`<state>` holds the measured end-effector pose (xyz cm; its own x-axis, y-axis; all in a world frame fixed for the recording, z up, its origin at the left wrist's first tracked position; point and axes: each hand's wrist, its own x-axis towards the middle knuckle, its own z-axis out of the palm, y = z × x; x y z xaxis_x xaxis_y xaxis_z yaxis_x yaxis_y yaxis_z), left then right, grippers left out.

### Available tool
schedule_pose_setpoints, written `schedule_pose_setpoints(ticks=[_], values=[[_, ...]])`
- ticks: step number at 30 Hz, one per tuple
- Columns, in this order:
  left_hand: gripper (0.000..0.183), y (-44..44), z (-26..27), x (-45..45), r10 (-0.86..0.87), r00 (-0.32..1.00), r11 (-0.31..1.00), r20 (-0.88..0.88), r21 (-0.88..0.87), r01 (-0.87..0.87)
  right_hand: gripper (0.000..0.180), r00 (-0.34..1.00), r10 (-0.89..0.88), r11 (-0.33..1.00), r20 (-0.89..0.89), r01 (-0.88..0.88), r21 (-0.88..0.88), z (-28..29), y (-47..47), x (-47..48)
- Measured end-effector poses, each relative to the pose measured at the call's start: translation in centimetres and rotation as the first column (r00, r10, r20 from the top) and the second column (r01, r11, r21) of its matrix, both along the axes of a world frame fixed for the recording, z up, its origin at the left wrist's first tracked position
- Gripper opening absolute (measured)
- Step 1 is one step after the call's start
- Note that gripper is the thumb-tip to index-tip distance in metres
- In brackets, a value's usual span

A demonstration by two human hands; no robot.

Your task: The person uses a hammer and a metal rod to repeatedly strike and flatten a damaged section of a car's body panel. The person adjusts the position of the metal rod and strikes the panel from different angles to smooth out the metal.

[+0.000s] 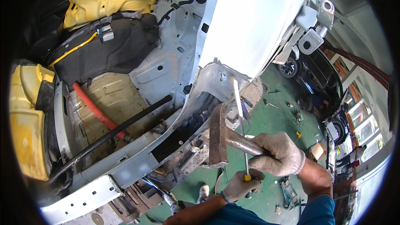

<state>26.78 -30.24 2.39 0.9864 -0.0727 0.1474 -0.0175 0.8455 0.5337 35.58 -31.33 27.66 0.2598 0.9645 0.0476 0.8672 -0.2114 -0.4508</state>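
My right hand (276, 153), in a knitted work glove, grips the metal handle of a hammer (218, 137). The hammer's rusty head hangs left of a long screwdriver shaft (242, 128). Lower down, my gloved left hand (242, 185) is closed around the screwdriver's yellow and dark handle (247, 178). The shaft points up and away from me, its far end at the lower edge of a grey sheet-metal pillar base (215, 76). Whether the tip touches the metal cannot be made out. Above that base rises a white car body panel (253, 18) with a ragged cut edge.
A black bar (115, 134) and a red tube (97, 107) lie across the stripped car floor. The door sill (134, 168) curves below them. Tools and a green metal stand (289, 193) lie on the green floor (265, 115). A dark car (315, 78) stands at right, with a person beside it.
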Motion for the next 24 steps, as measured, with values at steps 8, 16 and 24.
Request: schedule_pose_setpoints(ticks=[8,16,24], values=[[0.02,0.6,-2.4,1.0,0.034,0.999,0.984,0.016,0.176,-0.036,0.046,0.996,-0.025,1.0,-0.089,0.024,-0.007,-0.1,-0.4,-0.2],[0.017,1.1,-3.5,0.0,0.038,0.995,0.986,-0.094,0.168,-0.022,0.046,0.993,0.0,1.0,-0.119,-0.002,-0.012,0.2,-0.9,-0.4],[0.01,4.0,-2.7,1.4,0.086,0.996,0.977,0.034,0.194,-0.091,0.042,0.991,-0.005,1.0,-0.137,0.004,-0.005,0.1,-0.6,-0.5]])
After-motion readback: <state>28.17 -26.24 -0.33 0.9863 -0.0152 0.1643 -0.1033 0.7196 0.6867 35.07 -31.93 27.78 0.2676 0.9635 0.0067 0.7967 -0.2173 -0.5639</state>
